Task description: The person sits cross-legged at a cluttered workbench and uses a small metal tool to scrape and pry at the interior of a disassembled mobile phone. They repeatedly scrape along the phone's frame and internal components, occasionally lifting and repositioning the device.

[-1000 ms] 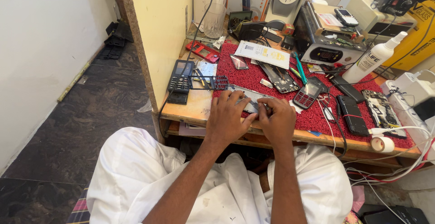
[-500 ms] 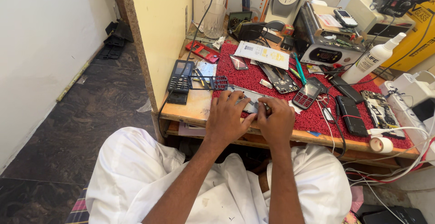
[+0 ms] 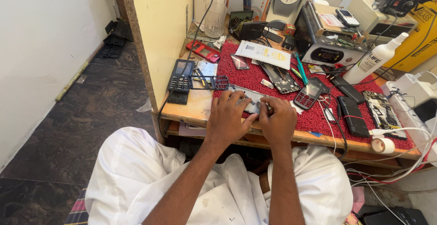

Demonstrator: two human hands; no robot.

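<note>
Both of your hands are closing on one flat phone part [image 3: 251, 103] at the near edge of the workbench [image 3: 195, 109]: your left hand [image 3: 227, 118] is pressing its fingers down along the part's left half, and your right hand [image 3: 278, 121] is pinching its right end between thumb and fingertips. That part is lying on the front strip of the red bristle mat [image 3: 255, 77], directly under and between your two hands, with only its middle and far edge showing.

Largest first, the surroundings are lying thus: the mat is covering most of the bench top; a grey bench instrument [image 3: 328, 54] is standing at the back; a white spray bottle [image 3: 374, 59] is leaning at the right; a black keypad phone [image 3: 181, 74] is resting on bare wood to the left; a red-keyed phone [image 3: 308, 95] is lying just beyond your right hand; a tape roll [image 3: 382, 145] is sitting at the front right edge.
</note>
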